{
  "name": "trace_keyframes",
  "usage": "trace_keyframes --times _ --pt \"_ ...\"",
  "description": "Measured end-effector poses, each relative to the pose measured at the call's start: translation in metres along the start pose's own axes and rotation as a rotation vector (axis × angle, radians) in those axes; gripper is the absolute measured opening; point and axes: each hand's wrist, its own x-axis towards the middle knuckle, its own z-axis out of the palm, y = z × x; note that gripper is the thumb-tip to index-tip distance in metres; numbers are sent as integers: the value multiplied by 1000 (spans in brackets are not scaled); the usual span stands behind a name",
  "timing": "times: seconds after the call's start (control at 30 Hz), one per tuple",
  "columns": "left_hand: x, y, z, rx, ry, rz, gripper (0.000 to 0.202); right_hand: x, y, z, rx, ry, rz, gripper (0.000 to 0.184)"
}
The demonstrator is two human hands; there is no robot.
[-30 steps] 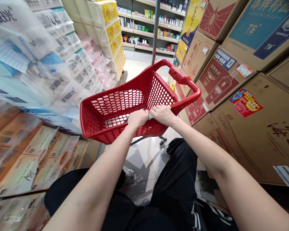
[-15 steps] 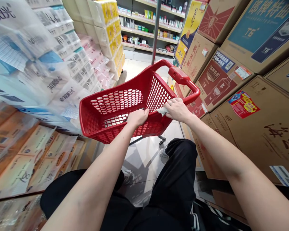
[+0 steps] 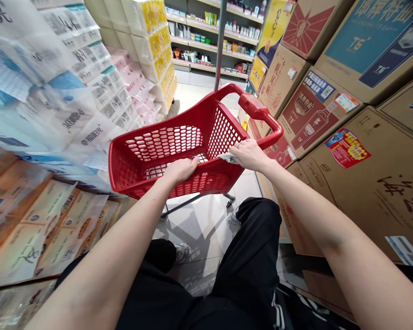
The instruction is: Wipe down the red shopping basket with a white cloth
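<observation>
In front of my knees stands a red plastic shopping cart (image 3: 172, 137) with perforated walls and a looped handle at its right end. My left hand (image 3: 181, 169) is closed over the near rim, about midway along it. Farther right, my right hand (image 3: 249, 153) presses a crumpled white cloth or tissue (image 3: 229, 158) against the same rim near the handle end. Its fingers are curled over the cloth. No goods show inside the cart.
Stacked cardboard cartons (image 3: 351, 183) rise close on my right. Wrapped paper packs (image 3: 55, 91) are piled on the left, with orange-sided cartons (image 3: 37, 215) below. A metal pole (image 3: 221, 46) stands behind the cart, and shelves of bottles (image 3: 209, 41) lie beyond.
My left hand has slid left along the near rim. The right hand with the cloth has shifted slightly left, and the cart has turned or shifted a little left.
</observation>
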Motion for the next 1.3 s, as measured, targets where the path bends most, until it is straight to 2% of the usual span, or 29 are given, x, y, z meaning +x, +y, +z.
trace_keyframes --times 0.23,0.37,0.47,0.57,0.63,0.87,1.03,1.3 --pt "-1 2 -1 60 22 -16 75 12 -13 3 -68 -8 -34 24" --pt "-2 5 0 76 44 -27 73 23 -35 7 -47 19 -59 24" --pt "-4 5 1 111 64 22 69 32 -54 12 -12 34 -89 26" --pt "-7 2 0 124 74 48 65 33 -60 16 2 56 -87 26" --pt "-7 0 0 109 74 27 66 27 -52 17 -16 76 -63 25" --pt "-6 2 2 63 101 -4 72 -4 -1 12 -91 145 30 23" --pt "-11 11 2 70 111 16 71 -11 9 12 -104 139 39 24" --pt "-10 18 5 89 113 41 67 -13 24 10 -100 71 -32 27"
